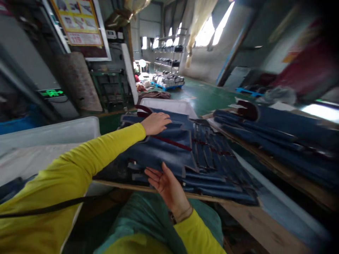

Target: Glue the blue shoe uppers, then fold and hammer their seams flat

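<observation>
Dark blue leather-like panels (169, 151) with dark red straps lie overlapped in a row on a wooden board across my lap. My left hand (156, 123) rests palm down on the far part of the top panel, near a dark red strap (173, 142). My right hand (166, 183) is turned palm up at the near edge of the panels, its fingers spread and nothing in them. Whether its fingertips touch the edge is unclear.
More blue panels (278, 137) lie on a board at the right. White bins stand at the left (90, 128) and beyond the panels (169, 103). Farther back are a green metal stand (108, 88), a loaded blue pallet (169, 84) and a shelf rack.
</observation>
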